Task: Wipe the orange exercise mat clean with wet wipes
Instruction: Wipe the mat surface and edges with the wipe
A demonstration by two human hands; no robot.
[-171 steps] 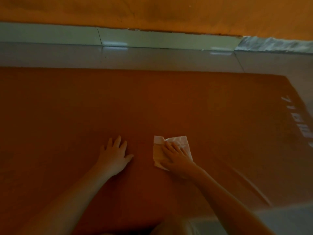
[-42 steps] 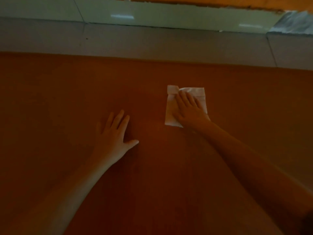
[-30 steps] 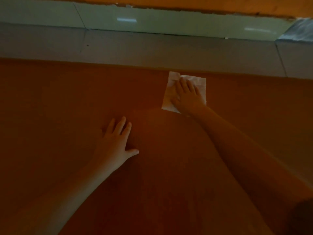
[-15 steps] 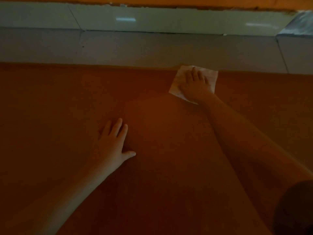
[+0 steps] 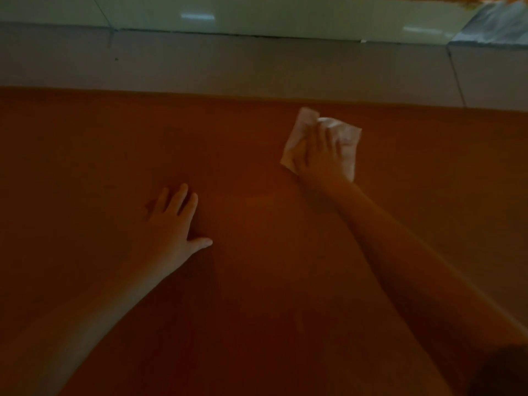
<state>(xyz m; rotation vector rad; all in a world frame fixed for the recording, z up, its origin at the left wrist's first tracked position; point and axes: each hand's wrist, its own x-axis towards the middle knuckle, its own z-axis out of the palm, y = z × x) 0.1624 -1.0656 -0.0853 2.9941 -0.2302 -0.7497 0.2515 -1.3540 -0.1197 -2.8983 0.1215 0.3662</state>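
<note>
Head view: a person's right hand [image 5: 320, 158] pressed a white wet wipe [image 5: 347, 138] flat against the orange exercise mat [image 5: 85, 167], just inside the mat's far edge and toward its right side. The fingers lay straight and close together on top of the wipe, pinching nothing. The hand's weight rather than a grip appeared to keep the sheet spread so that its broad face met the mat. One corner of the wipe poked out past the fingertips toward the far edge.

The left hand [image 5: 171, 227] rested palm-down nearer the middle of the mat, well apart from the wipe. Its fingers were straight and slightly fanned, the thumb out to the side, and it held nothing. It looked placed as a prop for the reach across the mat.

Beyond the mat's far edge ran grey tiled floor [image 5: 257, 70], then a pale glossy skirting [image 5: 285, 21]. The light was dim, and no dirt or wet streak could be made out on the mat, so how much wiping remained could not be judged.
</note>
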